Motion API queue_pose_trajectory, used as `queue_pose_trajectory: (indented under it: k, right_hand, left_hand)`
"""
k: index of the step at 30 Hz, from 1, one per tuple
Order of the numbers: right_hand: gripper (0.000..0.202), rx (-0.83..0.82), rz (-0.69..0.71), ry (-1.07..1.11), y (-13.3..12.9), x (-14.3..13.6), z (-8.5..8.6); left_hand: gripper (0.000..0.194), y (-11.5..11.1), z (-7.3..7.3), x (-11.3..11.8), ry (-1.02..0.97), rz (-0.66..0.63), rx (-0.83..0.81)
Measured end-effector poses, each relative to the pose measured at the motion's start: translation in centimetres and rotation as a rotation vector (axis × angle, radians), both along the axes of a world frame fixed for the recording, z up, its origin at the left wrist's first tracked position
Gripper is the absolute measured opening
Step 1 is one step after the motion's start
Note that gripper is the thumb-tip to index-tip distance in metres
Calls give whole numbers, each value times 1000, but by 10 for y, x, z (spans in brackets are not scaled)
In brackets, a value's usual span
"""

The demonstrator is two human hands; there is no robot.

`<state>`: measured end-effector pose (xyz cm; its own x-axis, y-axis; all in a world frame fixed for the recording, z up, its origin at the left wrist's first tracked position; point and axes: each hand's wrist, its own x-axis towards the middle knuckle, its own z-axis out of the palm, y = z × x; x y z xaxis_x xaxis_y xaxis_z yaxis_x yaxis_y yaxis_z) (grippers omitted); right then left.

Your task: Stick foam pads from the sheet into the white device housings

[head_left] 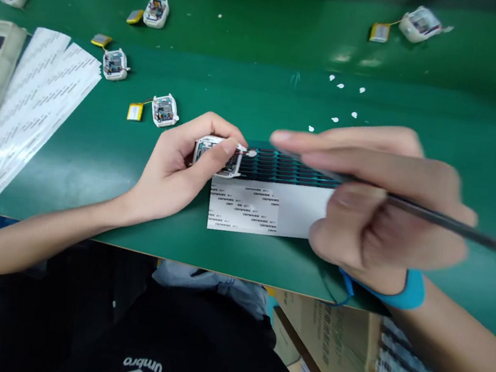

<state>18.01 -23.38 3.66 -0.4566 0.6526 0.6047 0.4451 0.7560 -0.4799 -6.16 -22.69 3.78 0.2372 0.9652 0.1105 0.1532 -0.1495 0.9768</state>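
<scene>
My left hand is closed around an open white watch case, the thumb pressing across the circuit board inside. A thin red wire with a small round white piece sticks out from the case's right side. Right of it, my right hand, blurred by motion, grips dark tweezers and hovers over the sheet. Fingers hide much of the tweezers' front part. Below both hands lies a white printed backing sheet with rows of black adhesive strips along its top.
Several open watch cases with yellow-edged batteries lie on the green table. White printed sheets and a pale tray are at left. Small white round pieces lie scattered beyond my right hand. A blue wrist strap trails a cord.
</scene>
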Motion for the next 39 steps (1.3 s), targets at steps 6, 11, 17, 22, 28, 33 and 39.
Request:
queue_pose_trajectory:
  k: [6, 11, 17, 22, 28, 33, 39]
  right_hand:
    - [21, 30, -11, 9, 7, -18, -4]
    - [8, -57, -39, -88, 9, -14, -2]
    - [3, -34, 24, -86, 13, -10, -5]
    - [5, -100, 11, -64, 12, -9, -4]
    - [4, -31, 30, -58, 11, -14, -6]
    - [10, 175, -24, -236, 7, -11, -6]
    - [8, 152, -39, -146, 4, -14, -4]
  left_hand:
    - [27, -1, -2, 2, 25, 5, 62]
    - [22, -10, -4, 6, 48, -29, 109]
    - [16, -14, -6, 8, 79, -40, 185]
    - [12, -16, -10, 7, 161, -47, 251]
    - [14, -17, -15, 6, 159, -61, 200]
    - [15, -15, -13, 6, 111, -84, 170]
    - [14, -16, -5, 8, 34, -64, 84]
